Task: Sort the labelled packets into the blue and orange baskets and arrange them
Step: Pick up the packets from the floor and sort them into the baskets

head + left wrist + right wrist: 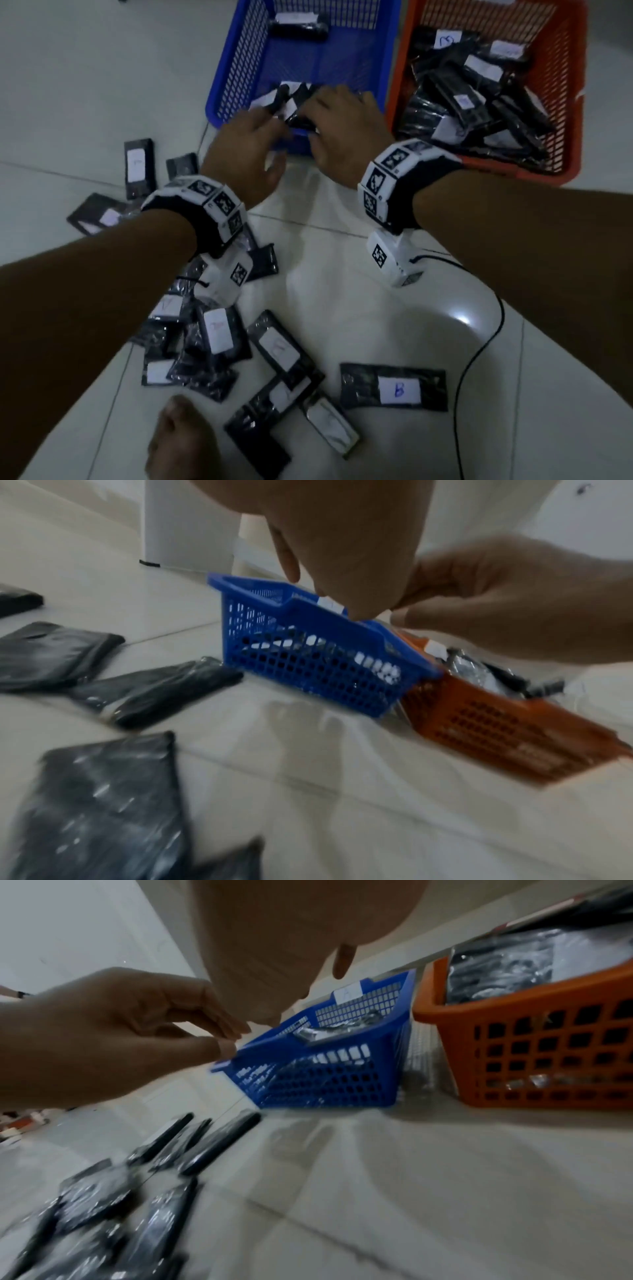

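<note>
The blue basket (239, 68) (308, 674) (325, 1083) holds a few black packets with white labels (291, 102) at its near end and one (298, 29) at the far end. Both hands hover over the near rim. My left hand (246, 147) (120, 1028) reaches in from the left, thumb and fingertips drawn close together. My right hand (346, 123) (514, 601) covers the packets with curled fingers. A dark packet (298, 120) lies between the two hands; whether either grips it is hidden. The orange basket (568, 102) (531, 1056) to the right is heaped with several packets (472, 96).
Several loose packets lie on the white tiled floor: a pile (205, 335) under my left forearm, one labelled B (394, 389), others at the left (138, 168). A bare foot (178, 438) sits at the bottom edge. A black cable (479, 359) trails from the right wrist camera.
</note>
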Demonstrator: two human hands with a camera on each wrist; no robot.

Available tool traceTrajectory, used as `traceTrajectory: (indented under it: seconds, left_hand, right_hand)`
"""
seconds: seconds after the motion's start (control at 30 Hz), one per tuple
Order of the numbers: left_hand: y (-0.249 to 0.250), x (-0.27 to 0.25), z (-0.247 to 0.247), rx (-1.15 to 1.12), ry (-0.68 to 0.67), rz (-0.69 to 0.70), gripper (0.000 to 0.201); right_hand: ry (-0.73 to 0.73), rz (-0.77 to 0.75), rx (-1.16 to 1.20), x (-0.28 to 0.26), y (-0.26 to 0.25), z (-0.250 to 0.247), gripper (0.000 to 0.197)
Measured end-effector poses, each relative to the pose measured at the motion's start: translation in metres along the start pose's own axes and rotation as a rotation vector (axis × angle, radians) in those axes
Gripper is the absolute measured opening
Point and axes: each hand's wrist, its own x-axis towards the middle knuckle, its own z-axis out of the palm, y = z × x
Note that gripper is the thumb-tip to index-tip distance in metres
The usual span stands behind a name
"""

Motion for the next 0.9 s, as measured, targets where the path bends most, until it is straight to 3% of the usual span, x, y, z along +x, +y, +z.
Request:
traceTrajectory:
  seconds: [0.13,0.23,0.37,0.53,0.6,0.73,0.9]
  left_hand:
    - [0.028,-0.080,0.008,-0.015,-0.324,0.005,0.024]
    - [0.036,-0.135,0.002,-0.026,-0.442,-0.163,0.031]
    - [0.030,-0.167,-0.005,-0.013,-0.395,-0.361,0.044]
    - [0.022,-0.164,0.011,0.040,-0.448,-0.365,0.060]
    - [0.021,-0.161,0.017,0.054,-0.448,-0.375,0.060]
    - [0.025,-0.157,0.024,0.102,-0.423,-0.388,0.058]
    - [0.033,-0.152,0.018,-0.051,-0.338,-0.531,0.044]
  right_hand:
    - [-0.041,-0.127,0.200,-0.061,-0.030,0.021,0.028]
    - [-0.266,-0.126,0.272,-0.104,-0.061,0.036,0.028]
    - [-0.532,-0.115,0.254,-0.147,-0.103,0.057,0.050]
    - [-0.650,-0.042,0.260,-0.165,-0.126,0.080,0.065]
    - [-0.662,0.016,0.300,-0.165,-0.131,0.086,0.061]
    - [-0.627,0.157,0.386,-0.150,-0.123,0.089,0.029]
    - [-0.547,0.253,0.415,-0.126,-0.081,0.068,0.022]
